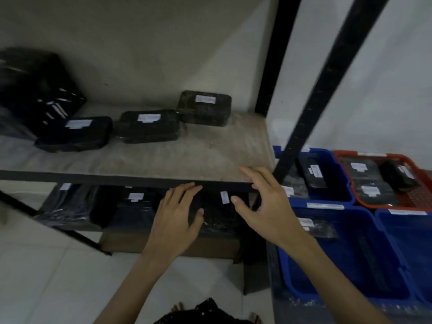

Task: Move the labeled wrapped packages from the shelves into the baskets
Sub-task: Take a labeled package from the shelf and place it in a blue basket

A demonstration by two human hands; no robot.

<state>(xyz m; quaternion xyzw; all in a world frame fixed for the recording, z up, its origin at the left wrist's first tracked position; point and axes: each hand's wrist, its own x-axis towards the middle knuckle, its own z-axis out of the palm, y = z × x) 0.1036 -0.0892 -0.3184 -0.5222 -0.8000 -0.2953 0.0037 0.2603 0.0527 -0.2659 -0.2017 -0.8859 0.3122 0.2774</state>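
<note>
Three dark wrapped packages with white labels lie on the upper shelf [177,157]: one at the left [77,134], one in the middle [149,127], one at the back right [204,108]. On the lower shelf a labeled package [219,211] sits at the front edge between my hands. My left hand [177,213] rests flat on its left side, fingers spread. My right hand [264,202] hovers at its right side, fingers apart, thumb near its label. More wrapped packages [133,204] lie further left on the lower shelf.
Blue baskets [346,260] stand on the floor at the right, several holding packages, and a red basket [418,202] holds three. A black shelf upright [311,101] crosses in front of the baskets. A large black bag [35,90] fills the upper shelf's left end.
</note>
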